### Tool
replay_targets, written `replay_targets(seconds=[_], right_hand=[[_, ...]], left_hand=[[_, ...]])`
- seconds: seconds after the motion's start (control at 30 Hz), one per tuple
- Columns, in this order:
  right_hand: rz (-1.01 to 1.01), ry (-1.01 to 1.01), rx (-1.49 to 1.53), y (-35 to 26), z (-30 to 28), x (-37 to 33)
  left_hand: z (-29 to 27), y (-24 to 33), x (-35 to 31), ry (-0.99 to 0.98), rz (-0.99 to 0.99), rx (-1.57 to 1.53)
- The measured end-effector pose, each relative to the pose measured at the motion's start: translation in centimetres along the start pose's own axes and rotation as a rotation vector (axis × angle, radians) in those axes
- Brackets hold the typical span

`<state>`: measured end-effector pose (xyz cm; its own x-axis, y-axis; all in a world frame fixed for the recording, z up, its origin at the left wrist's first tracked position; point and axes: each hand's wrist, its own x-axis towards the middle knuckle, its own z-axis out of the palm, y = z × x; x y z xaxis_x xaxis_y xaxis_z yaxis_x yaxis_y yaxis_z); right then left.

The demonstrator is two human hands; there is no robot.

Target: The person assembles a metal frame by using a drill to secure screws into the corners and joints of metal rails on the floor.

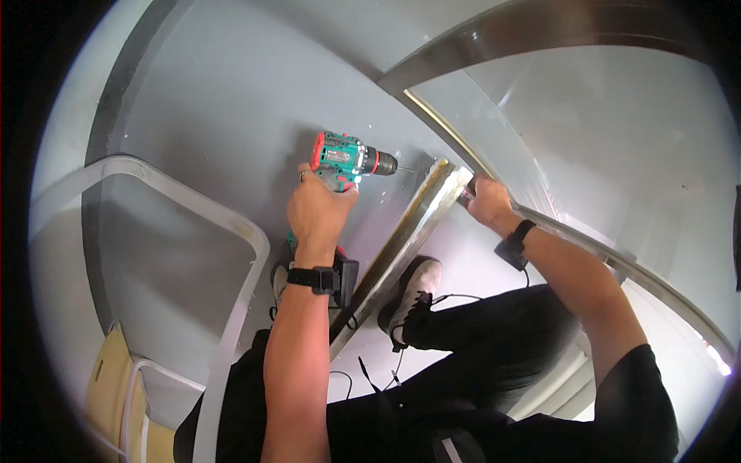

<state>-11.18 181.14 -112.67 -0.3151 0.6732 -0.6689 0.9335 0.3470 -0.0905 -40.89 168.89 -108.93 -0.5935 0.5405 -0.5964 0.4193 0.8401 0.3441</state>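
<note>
My left hand (320, 204) is wrapped around the handle of a teal and red cordless drill (340, 157). The drill lies level, its black chuck and thin bit (405, 169) pointing right toward the top end of a long metal bar (413, 231). A small gap shows between bit and bar. My right hand (491, 202) is closed at the bar's upper right end, with its fingertips partly hidden. From there the bar slants down and left between my legs, pale and rough along its edges.
A pale tubular frame (251, 231) curves along the left, with a yellowish panel (108, 386) below it. On the right stands a glass panel in a dark metal frame (540, 23). My shoe (417, 293) rests on the grey floor (208, 100) beside the bar, near thin black cables.
</note>
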Motion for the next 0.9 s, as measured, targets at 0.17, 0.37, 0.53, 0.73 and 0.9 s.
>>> replay_targets(seconds=[0.17,0.37,0.53,0.73,0.9], right_hand=[[0.045,-0.055,-0.006,-1.0,-0.1,-0.3],[-0.092,0.036,0.026,1.3,0.5,-1.6],[-0.106,0.076,0.126,-0.3,-1.2,-1.9],[-0.179,0.185,0.177,0.2,-0.3,-1.8],[-0.144,0.164,0.229,0.4,-0.3,-2.5]], left_hand=[[-0.5,1.7,1.1,-0.004,0.053,0.024],[0.7,1.4,2.1,-0.07,0.067,0.057],[1.0,1.6,2.8,-0.114,0.06,-0.025],[3.7,3.8,2.5,-0.164,0.159,-0.046],[4.5,3.9,2.5,-0.159,0.197,0.016]])
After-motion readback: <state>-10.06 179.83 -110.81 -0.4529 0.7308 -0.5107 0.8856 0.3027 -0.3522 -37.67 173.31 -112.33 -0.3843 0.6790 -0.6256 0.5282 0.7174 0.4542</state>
